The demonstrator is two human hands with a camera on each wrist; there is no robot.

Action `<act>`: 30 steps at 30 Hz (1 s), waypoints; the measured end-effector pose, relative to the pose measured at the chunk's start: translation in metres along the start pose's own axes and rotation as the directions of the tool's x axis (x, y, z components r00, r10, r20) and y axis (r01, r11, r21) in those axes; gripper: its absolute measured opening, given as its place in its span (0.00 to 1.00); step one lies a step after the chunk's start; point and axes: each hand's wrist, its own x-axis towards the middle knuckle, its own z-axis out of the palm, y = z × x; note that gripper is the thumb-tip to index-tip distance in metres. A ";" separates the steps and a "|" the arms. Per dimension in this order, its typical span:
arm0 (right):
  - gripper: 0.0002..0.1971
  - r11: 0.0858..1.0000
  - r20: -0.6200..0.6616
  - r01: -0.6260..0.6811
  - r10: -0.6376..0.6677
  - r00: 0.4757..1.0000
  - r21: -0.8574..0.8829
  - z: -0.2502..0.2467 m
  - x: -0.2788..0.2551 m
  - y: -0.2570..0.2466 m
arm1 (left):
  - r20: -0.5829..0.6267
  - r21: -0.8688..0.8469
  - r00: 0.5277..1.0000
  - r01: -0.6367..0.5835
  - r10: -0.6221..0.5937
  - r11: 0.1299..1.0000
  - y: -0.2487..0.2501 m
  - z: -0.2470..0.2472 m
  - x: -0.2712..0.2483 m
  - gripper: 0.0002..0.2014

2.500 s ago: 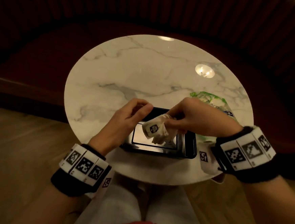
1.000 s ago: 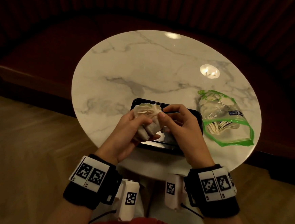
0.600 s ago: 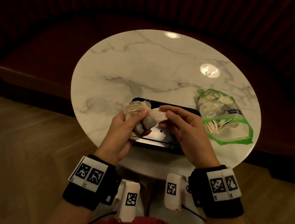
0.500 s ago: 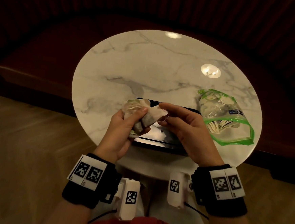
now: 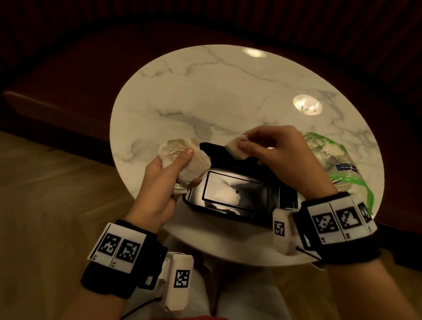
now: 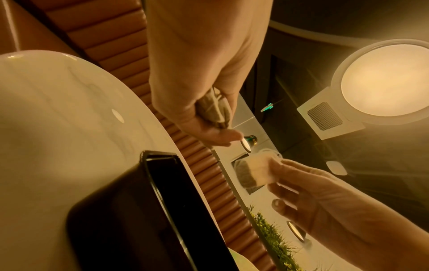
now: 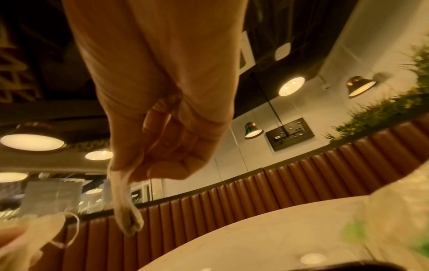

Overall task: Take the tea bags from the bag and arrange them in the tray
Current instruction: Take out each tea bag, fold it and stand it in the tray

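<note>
Both hands work above the black tray (image 5: 238, 213), my landmark throughout. My left hand (image 5: 164, 181), at the tray's left edge, has its fingers and thumb curled round a bunch of tea bags (image 5: 187, 158). My right hand (image 5: 283, 158) hovers over the tray's far rim, thumb and forefinger pinching 1 single tea bag (image 5: 236, 149) (it hangs limp in the right wrist view); the other fingers stay loosely bent. The 2 hands are apart, the single bag just right of the bunch. I judge the step to be separating and placing: the tray floor shows no bags yet. Next I must lower the single bag flat onto that floor. The green-edged plastic bag (image 5: 340, 167) lies right of the tray on the marble table (image 5: 222, 97), partly behind my right hand.
</note>
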 end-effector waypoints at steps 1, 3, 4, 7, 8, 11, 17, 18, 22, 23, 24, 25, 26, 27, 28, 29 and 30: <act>0.07 0.999 0.018 0.003 -0.003 1.000 -0.052 0.000 0.006 -0.001 | -0.007 -0.018 1.000 -0.004 0.004 1.000 0.001 -0.002 0.000 0.07; 0.09 0.989 0.088 -0.010 0.023 0.996 -0.145 0.002 0.020 -0.001 | -0.022 -0.038 1.000 -0.007 0.006 0.999 0.002 -0.004 0.001 0.09; 0.09 0.980 0.136 -0.014 0.042 0.990 -0.200 0.003 0.027 0.000 | -0.030 -0.043 1.000 -0.004 0.002 0.999 0.002 -0.006 0.002 0.10; 0.10 0.927 0.292 0.024 0.093 0.952 -0.373 0.010 0.046 0.003 | -0.046 -0.070 0.999 0.019 -0.023 0.997 0.002 -0.010 0.004 0.12; 0.10 0.908 0.334 0.037 0.115 0.935 -0.417 0.014 0.051 0.004 | -0.051 -0.079 0.998 0.027 -0.031 0.996 0.002 -0.011 0.005 0.13; 0.11 0.867 0.406 0.075 0.154 0.901 -0.493 0.025 0.064 0.005 | -0.053 -0.072 0.997 0.050 -0.054 0.996 0.003 -0.016 0.006 0.14; 0.11 0.859 0.426 0.090 0.156 0.891 -0.504 0.045 0.080 0.008 | -0.056 -0.033 0.994 0.088 -0.090 0.996 0.003 -0.024 0.010 0.17; 0.11 0.862 0.427 0.092 0.152 0.891 -0.499 0.047 0.082 0.008 | -0.056 -0.033 0.994 0.088 -0.090 0.996 0.002 -0.025 0.011 0.17; 0.10 0.866 0.430 0.110 0.129 0.893 -0.489 0.056 0.088 0.010 | -0.062 -0.043 0.995 0.077 -0.079 0.996 0.001 -0.027 0.012 0.16; 0.08 0.864 0.420 0.109 0.126 0.899 -0.492 0.058 0.089 0.011 | -0.062 -0.046 0.995 0.072 -0.075 0.996 0.001 -0.027 0.012 0.16; 0.06 0.859 0.407 0.104 0.128 0.904 -0.501 0.061 0.091 0.012 | -0.060 -0.048 0.996 0.068 -0.071 0.997 0.001 -0.027 0.012 0.16; 0.05 0.853 0.394 0.098 0.133 0.909 -0.513 0.064 0.093 0.012 | -0.056 -0.049 0.996 0.065 -0.068 0.997 0.001 -0.028 0.012 0.16; 0.05 0.844 0.381 0.091 0.141 0.914 -0.529 0.065 0.093 0.014 | -0.048 -0.047 0.997 0.064 -0.066 0.997 0.000 -0.027 0.011 0.17; 0.06 0.834 0.371 0.086 0.148 0.917 -0.545 0.068 0.095 0.015 | -0.043 -0.045 0.997 0.063 -0.065 0.997 0.000 -0.027 0.012 0.17; 0.06 0.823 0.357 0.079 0.156 0.921 -0.562 0.070 0.095 0.016 | -0.040 -0.043 0.997 0.061 -0.063 0.997 0.000 -0.027 0.012 0.17; 0.06 0.813 0.344 0.073 0.161 0.925 -0.578 0.071 0.096 0.017 | -0.041 -0.041 0.997 0.059 -0.061 0.997 0.000 -0.027 0.012 0.17; 0.06 0.804 0.332 0.068 0.165 0.929 -0.590 0.073 0.096 0.018 | -0.044 -0.040 0.997 0.057 -0.059 0.998 -0.001 -0.027 0.012 0.17</act>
